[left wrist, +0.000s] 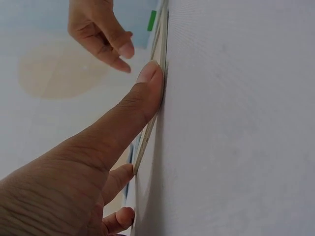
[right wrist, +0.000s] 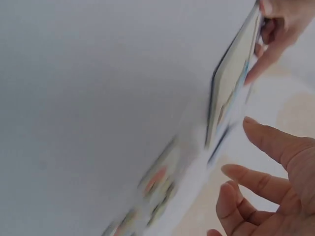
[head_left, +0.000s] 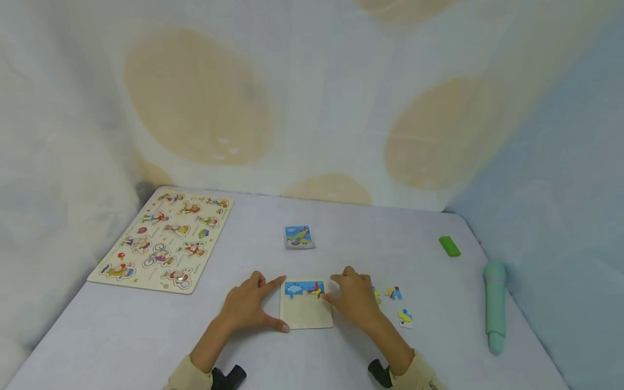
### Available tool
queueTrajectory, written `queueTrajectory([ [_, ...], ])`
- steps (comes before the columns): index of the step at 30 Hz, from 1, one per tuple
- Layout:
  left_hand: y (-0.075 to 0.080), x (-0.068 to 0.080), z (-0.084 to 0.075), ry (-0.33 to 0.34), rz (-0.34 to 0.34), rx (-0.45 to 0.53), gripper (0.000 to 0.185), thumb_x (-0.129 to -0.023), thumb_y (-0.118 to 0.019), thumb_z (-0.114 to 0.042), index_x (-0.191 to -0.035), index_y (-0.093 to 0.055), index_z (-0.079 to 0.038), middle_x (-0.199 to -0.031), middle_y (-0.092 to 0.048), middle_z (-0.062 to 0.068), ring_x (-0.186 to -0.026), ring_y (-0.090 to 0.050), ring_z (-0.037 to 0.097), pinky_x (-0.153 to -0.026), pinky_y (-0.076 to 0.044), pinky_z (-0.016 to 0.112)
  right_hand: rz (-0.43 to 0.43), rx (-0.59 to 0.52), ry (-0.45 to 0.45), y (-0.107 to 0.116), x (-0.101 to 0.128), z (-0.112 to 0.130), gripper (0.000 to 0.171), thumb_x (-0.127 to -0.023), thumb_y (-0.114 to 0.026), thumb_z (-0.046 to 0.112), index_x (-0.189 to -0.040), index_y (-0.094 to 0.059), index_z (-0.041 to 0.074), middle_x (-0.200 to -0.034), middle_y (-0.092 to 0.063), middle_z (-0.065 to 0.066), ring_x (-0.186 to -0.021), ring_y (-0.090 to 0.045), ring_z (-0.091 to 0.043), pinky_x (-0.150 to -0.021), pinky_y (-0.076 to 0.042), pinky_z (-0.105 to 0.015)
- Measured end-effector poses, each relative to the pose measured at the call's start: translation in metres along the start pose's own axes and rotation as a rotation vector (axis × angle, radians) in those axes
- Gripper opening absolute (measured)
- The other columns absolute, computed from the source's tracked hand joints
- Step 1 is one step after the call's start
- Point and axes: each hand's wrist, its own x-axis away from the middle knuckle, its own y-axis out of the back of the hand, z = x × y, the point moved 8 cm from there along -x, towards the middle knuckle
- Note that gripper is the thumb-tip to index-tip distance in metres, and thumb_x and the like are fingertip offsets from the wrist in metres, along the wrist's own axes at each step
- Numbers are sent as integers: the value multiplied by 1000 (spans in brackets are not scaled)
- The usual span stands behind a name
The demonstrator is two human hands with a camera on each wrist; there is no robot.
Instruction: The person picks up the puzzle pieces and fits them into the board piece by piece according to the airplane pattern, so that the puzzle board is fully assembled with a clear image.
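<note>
A small square wooden puzzle board (head_left: 306,315) lies in front of me, with a row of blue, white and red puzzle pieces (head_left: 295,288) along its far side. My left hand (head_left: 246,305) steadies it, the straight thumb on the near left corner and the index finger at the far left corner. In the left wrist view the thumb (left wrist: 147,81) presses on the board's edge. Over the board's right edge, my right hand (head_left: 357,299) has thumb and index finger apart. Nothing shows between its fingers in the right wrist view. Loose puzzle pieces (head_left: 405,318) lie to its right.
A small airplane picture (head_left: 299,237) lies beyond the puzzle board. At the back left is a large wooden board with figures (head_left: 163,238). A green block (head_left: 449,246) and a mint-green tube-shaped object (head_left: 495,309) lie at the right. Cloth walls surround the table.
</note>
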Motion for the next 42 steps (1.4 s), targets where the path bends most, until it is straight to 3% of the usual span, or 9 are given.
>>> queueTrajectory([
  [3, 0, 0, 0, -1, -1, -8, 110, -38, -60, -88, -134, -46, -37, -91, -34, -3, -65, -34, 12, -52, -28, 28, -38, -21, -46, 8, 1, -22, 42, -69, -80, 30, -99, -71, 3, -81, -52, -2, -76, -50, -15, -87, -35, -49],
  [9, 2, 2, -1, -3, -1, -13, 109, -39, -61, -87, -134, -46, -36, -90, -33, -3, -65, -34, 13, -52, -27, 28, -28, -25, -115, 5, 5, -52, 42, -66, -82, 27, -93, -70, -3, -83, -53, -7, -80, -53, -21, -82, -36, -51],
  [20, 3, 1, -3, -3, -7, 0, 110, -38, -61, -86, -134, -46, -36, -91, -34, -3, -65, -34, 12, -53, -27, 27, -61, 4, -138, 3, 5, -62, 41, -67, -80, 29, -91, -71, -3, -87, -55, -10, -82, -54, -24, -81, -38, -51],
  [33, 3, 1, -2, -6, -10, -4, 110, -39, -60, -87, -135, -46, -35, -92, -34, -3, -65, -34, 12, -52, -27, 27, -111, 16, -109, 8, 5, -52, 38, -66, -81, 26, -86, -71, -4, -81, -54, -7, -79, -51, -21, -84, -37, -51],
  [42, 4, 2, -2, 4, -2, 0, 108, -39, -61, -86, -134, -46, -37, -92, -35, -2, -65, -34, 13, -52, -27, 28, -101, 18, -71, 5, 5, -19, 41, -66, -80, 32, -89, -72, -1, -80, -54, -3, -75, -52, -16, -85, -39, -45],
])
